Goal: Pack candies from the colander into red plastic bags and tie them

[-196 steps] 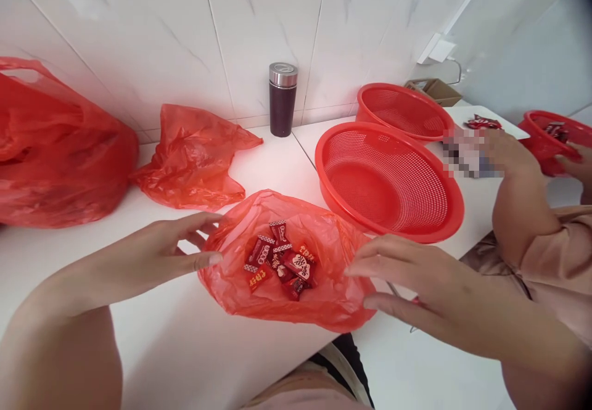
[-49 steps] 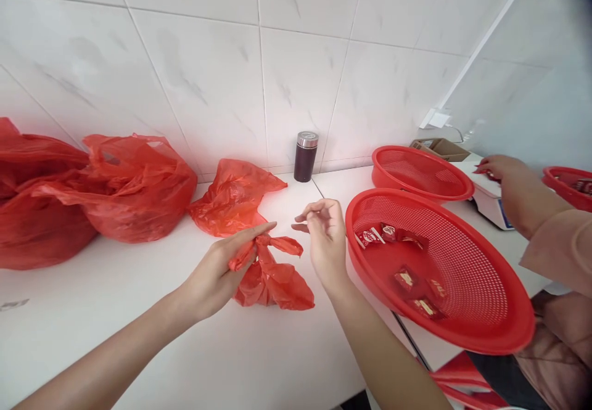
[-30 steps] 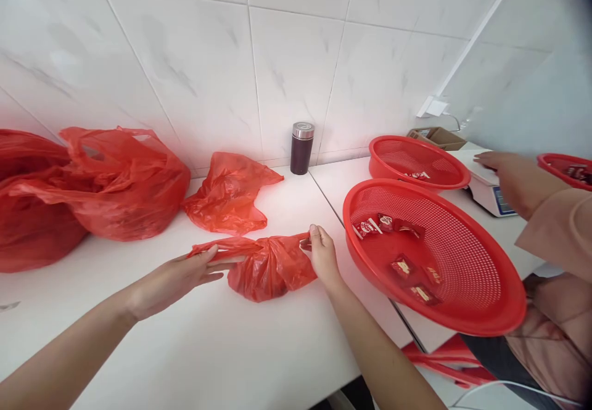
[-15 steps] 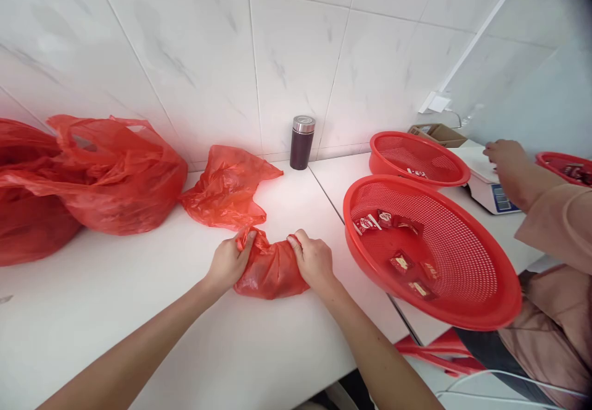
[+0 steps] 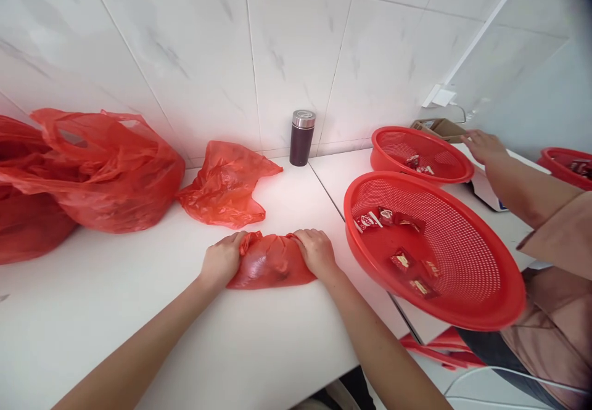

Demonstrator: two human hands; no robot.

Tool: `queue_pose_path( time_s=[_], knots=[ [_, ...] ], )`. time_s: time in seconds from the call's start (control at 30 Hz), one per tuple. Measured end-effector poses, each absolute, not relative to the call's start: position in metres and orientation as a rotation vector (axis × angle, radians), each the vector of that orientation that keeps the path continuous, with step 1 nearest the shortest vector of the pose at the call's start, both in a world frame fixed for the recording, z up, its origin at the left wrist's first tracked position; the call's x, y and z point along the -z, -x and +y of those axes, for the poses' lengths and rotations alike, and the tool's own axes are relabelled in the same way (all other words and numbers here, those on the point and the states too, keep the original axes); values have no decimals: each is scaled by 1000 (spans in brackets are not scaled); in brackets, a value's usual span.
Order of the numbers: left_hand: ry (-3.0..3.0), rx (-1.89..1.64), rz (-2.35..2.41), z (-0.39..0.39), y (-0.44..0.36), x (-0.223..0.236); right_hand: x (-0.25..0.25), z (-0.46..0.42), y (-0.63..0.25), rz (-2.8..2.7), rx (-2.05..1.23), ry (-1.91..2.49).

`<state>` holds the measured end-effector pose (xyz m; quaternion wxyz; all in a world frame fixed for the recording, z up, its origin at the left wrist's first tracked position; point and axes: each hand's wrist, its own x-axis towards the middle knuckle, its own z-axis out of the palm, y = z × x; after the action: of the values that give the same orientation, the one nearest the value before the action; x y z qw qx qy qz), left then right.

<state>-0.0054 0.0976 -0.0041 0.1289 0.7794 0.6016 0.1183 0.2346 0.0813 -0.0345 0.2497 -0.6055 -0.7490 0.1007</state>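
Note:
A filled red plastic bag rests on the white table in front of me, its top bunched and twisted. My left hand is closed on the gathered plastic at its left end. On the right end, my right hand grips the bag with fingers curled over the far side. What the bag holds only shows as dark shapes through the film. Just beyond lies a crumpled red plastic bag, flat and untouched by either hand.
Bulky red bags stand at the left. A dark flask is by the tiled wall. To the right, a large red basket holds several small packets; a second red basket sits behind it. A co-worker's arm reaches over a scale.
My hands have lowered the bag, which now lies flatter and wider on the table. The co-worker's hand has moved left, and more packets show in the rear basket.

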Motion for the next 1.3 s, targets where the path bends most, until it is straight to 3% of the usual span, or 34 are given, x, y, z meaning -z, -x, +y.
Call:
queue_pose_path(
  time_s=[0.2, 0.43, 0.6, 0.83, 1.07, 1.3],
  knots=[
    [-2181, -490, 1751, 92, 2, 5, 21, 74, -231, -1912, -321, 1705],
    [-2075, -748, 1646, 78, -27, -11, -7, 67, -198, -1817, -160, 1761],
    [-1984, -834, 1632, 70, -33, -9, -6, 63, -192, -1901, -152, 1617],
    [-1811, -910, 1662, 69, -13, -16, 12, 67, -223, -1919, 109, 1309],
    [-1806, -757, 1715, 80, -2, -9, 30, 75, -235, -2005, 111, 1335],
    [-2016, -335, 1928, 93, -3, 8, 49, 77, -236, -2108, -11, 1456]
  ],
)
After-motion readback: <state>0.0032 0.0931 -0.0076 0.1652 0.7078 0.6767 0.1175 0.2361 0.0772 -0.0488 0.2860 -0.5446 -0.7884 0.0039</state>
